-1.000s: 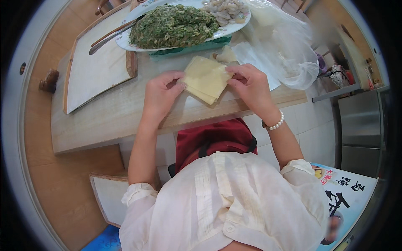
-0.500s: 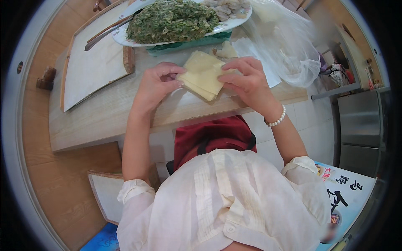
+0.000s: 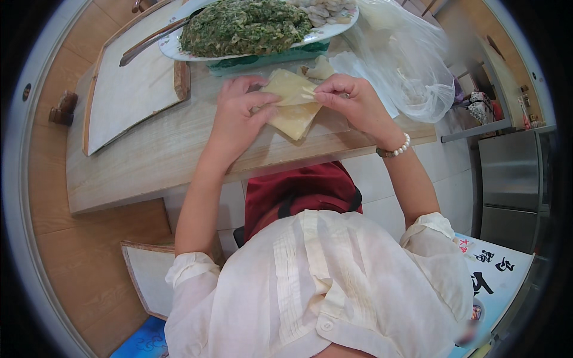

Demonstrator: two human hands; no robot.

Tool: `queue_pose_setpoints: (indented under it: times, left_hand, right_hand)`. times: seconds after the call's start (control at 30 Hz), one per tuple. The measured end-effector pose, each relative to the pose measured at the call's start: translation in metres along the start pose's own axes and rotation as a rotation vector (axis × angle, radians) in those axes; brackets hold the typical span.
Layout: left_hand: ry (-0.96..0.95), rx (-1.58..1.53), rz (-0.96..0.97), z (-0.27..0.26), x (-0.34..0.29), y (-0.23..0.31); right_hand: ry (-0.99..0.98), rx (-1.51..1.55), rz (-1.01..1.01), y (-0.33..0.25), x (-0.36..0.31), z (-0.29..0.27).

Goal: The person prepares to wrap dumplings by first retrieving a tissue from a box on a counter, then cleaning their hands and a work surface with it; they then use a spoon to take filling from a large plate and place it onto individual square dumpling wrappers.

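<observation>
While the right hand [image 3: 349, 101] pinches its thumb and fingertips together on the right part of the top wrapper [image 3: 293, 97], that pale yellow square of dough is partly raised from the wrapper stack [image 3: 295, 124]. The stack sits between the two hands, near the front edge of the wooden counter [image 3: 137, 173]. At its left corner, the left hand [image 3: 245, 110] has thumb and forefinger tips against the dough, the finger bases spread apart; I cannot tell whether the tips clamp it. A pearl bracelet [image 3: 401, 147] circles the right wrist.

Just behind the stack lies a crumpled pale scrap [image 3: 322, 68]. Beyond, an oval plate [image 3: 169, 49] rests over a green container [image 3: 268, 60] and carries a mound of chopped green filling [image 3: 245, 30], with peeled shrimp [image 3: 325, 11] to its right. Utensils [image 3: 148, 45] project from the plate's left side over a wood-framed white tray [image 3: 127, 98]. Right of the plate spreads a clear plastic bag [image 3: 412, 68].
</observation>
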State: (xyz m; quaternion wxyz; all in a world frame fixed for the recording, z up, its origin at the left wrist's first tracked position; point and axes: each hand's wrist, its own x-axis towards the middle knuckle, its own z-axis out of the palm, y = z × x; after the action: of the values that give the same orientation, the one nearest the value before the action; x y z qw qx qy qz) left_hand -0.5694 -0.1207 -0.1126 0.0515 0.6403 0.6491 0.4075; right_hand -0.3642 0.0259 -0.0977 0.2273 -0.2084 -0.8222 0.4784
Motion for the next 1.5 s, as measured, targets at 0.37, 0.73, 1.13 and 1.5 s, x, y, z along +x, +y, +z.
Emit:
queue_pose_setpoints:
  times: [0.37, 0.73, 1.13, 1.5]
  left_hand:
    - [0.122, 0.192, 0.245, -0.001, -0.013, -0.003]
    - [0.138, 0.139, 0.09, 0.003, -0.009, 0.01]
    - [0.139, 0.317, 0.307, 0.002, -0.03, 0.017]
    - [0.088, 0.308, 0.171, 0.002, -0.021, 0.031]
  right_hand:
    - [0.124, -0.525, -0.586, -0.004, -0.008, 0.018]
    - [0.154, -0.438, -0.46, -0.009, -0.001, 0.027]
    - [0.131, -0.588, -0.622, 0.005, -0.03, 0.024]
    - [0.09, -0.503, -0.412, -0.003, -0.048, 0.016]
